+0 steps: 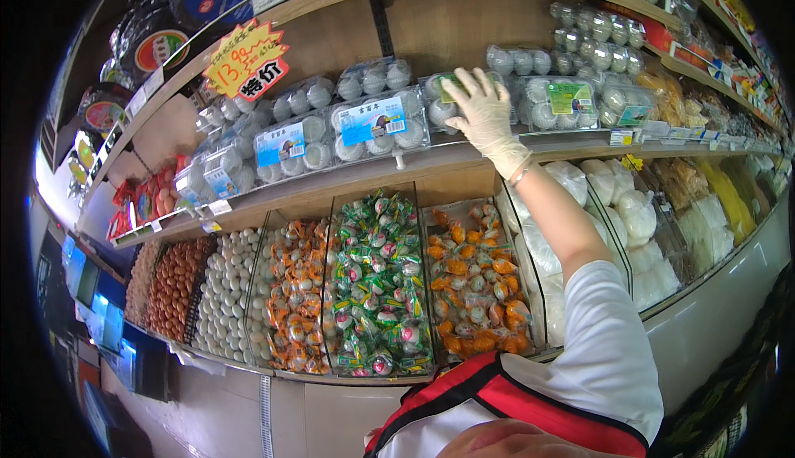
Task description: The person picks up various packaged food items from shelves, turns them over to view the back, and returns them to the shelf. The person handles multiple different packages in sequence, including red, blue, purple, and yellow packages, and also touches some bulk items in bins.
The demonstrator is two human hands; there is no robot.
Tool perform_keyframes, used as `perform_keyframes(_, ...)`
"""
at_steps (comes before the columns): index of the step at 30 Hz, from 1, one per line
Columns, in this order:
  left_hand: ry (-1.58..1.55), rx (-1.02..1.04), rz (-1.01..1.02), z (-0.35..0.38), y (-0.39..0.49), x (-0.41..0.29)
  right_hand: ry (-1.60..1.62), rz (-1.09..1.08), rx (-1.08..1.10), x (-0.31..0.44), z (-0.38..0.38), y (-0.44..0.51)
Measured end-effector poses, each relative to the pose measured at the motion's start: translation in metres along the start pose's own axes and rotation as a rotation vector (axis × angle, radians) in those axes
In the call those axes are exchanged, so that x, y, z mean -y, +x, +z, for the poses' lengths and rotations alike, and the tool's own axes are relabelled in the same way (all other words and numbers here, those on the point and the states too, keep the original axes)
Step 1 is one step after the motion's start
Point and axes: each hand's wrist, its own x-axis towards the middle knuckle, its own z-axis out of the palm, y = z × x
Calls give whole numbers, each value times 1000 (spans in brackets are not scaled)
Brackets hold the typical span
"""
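Observation:
My right hand (481, 113), in a thin pale glove with a band at the wrist, lies on a clear plastic egg pack (440, 111) with a green label on the middle shelf. Its fingers spread over the pack's top and front, the thumb lower on the left; how firmly they hold is hidden. Left of it stand packs with blue labels, among them a large egg pack (381, 124). To its right is another green-labelled egg pack (559, 104). Smaller unlabelled packs, such as an egg pack (518, 60), stand behind. My left hand is out of view.
The shelf edge (348, 177) carries price tags. Below it, glass-divided bins hold brown eggs (177, 271), pale eggs (227, 290), green-wrapped eggs (379, 278), orange-wrapped eggs (475, 271) and white bagged goods (636, 216). A yellow price sign (245, 63) hangs at the upper left, near the upper shelf.

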Motion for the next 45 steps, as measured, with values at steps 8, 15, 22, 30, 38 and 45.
perform_keyframes(8, 64, 68, 71, 39, 55, -63, 24, 41, 109, 4, -19, -34)
perform_keyframes(15, 45, 98, 92, 53, 66, -83, -53, 70, 151, -14, -23, -6)
perform_keyframes(22, -232, 143, 38, 12, 34, -39, -50, 13, 77, -11, -26, -29)
perform_keyframes(30, -168, 110, -8, 7, 20, -30, -82, 92, 162, -21, -25, -3)
perform_keyframes(38, -387, 133, -51, 13, 18, -15, -71, -54, 18, -18, -15, -19)
perform_keyframes(45, -133, 91, 78, 22, 17, -4, 36, -118, -42, -28, -26, -37)
